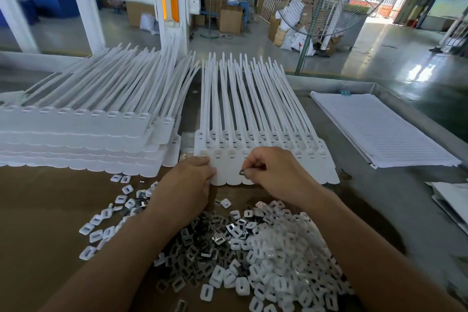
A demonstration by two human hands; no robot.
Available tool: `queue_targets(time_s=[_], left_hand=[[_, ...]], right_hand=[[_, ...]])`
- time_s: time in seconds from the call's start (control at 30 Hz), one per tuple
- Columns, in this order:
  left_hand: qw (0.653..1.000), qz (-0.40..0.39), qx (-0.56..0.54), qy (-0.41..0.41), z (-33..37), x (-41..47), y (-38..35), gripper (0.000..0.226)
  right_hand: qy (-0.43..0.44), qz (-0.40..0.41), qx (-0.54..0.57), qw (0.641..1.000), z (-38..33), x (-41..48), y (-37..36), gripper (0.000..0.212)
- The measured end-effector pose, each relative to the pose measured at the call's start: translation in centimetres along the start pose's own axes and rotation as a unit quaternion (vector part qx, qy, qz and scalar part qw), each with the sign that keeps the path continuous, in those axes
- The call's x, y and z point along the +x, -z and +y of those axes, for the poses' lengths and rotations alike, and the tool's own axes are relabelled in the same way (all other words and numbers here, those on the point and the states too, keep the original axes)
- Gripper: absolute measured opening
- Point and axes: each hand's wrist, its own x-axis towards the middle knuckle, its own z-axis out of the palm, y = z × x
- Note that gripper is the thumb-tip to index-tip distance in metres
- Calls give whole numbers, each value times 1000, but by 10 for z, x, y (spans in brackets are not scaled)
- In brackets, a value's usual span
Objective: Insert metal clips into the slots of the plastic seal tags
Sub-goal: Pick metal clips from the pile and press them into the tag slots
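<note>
Pinching one metal clip (241,172), right hand (276,175) hovers; left hand (187,180) (grip unclear) touches one tag sheet (312,162).

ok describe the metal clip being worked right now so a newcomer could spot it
Start at the flat row of white seal tags in the centre, right of the tall stack. At its near edge the right hand pinches a small metal clip over a tag head. It is the only clip in a hand; the rest lie in the heap below.
</note>
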Motion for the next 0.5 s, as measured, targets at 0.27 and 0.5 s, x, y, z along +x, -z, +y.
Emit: queue_targets(time_s=[0.27,0.5], left_hand=[[1000,-2,15,10,5,-5,3,28],[999,-16,31,25,3,-5,-2,28]], right_hand=[[-3,15,-22,1000,-21,48,-9,12],[-27,-6,-21,999,-32,71,-35,21]])
